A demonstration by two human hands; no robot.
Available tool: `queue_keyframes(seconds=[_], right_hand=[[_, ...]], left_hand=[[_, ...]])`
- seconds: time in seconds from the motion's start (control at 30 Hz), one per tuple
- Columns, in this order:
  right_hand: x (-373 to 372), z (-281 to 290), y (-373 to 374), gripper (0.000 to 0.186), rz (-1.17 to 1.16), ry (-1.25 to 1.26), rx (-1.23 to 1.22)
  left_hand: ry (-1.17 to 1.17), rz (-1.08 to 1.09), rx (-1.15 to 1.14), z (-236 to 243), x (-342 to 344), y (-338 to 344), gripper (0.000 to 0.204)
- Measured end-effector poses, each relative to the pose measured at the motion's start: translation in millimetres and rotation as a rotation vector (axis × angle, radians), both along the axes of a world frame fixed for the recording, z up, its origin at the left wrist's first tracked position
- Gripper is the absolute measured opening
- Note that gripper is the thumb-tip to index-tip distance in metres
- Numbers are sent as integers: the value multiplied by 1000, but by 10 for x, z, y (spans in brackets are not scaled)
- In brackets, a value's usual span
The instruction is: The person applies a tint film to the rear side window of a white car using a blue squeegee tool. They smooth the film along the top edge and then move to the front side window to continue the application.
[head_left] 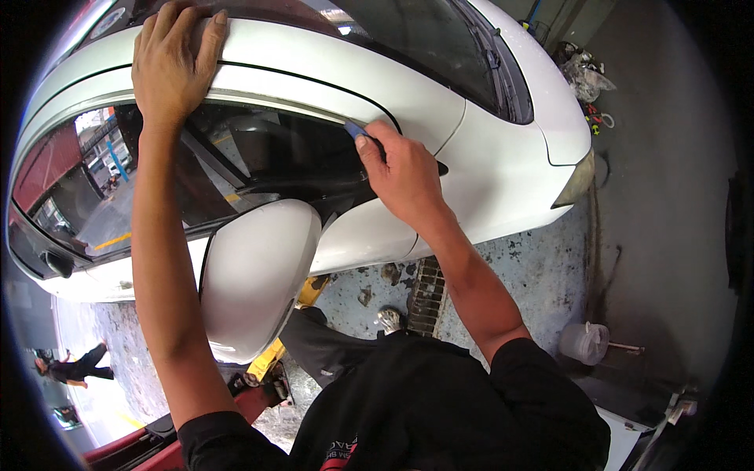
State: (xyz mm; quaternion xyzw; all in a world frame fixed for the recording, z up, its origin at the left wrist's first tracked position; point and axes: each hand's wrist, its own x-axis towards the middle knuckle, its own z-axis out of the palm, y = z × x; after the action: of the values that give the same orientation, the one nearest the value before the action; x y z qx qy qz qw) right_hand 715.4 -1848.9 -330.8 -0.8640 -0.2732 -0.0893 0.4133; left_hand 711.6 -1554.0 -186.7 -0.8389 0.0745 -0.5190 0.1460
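A white car (510, 165) stands in front of me, its side window (259, 141) dark and reflective. My left hand (177, 67) rests on the roof edge above that window, fingers spread and laid over the white paint, holding nothing. My right hand (404, 169) is at the front upper corner of the window. Between its thumb and fingers it pinches a small flat blue piece (356, 129), whose end touches the trim strip (275, 104) along the window's top edge. The fingers hide most of the piece, so I cannot tell its exact kind.
The white side mirror (263, 271) juts out between my forearms. Beneath it are a yellow metal part (267, 361) and a floor grate (428, 294). A translucent bucket (584, 343) stands at the right. Another person (75, 366) is far off at lower left.
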Motion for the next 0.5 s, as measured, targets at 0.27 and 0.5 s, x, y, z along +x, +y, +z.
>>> queue_keyframes(seconds=[0.27,0.5], right_hand=[[-34,30,55,20,-69,69,19],[-25,4,98,20,-39,23,82]], left_hand=[[-32,-39,5,-15,-34,-23,30],[-15,-53,1,3,-22,44,31]])
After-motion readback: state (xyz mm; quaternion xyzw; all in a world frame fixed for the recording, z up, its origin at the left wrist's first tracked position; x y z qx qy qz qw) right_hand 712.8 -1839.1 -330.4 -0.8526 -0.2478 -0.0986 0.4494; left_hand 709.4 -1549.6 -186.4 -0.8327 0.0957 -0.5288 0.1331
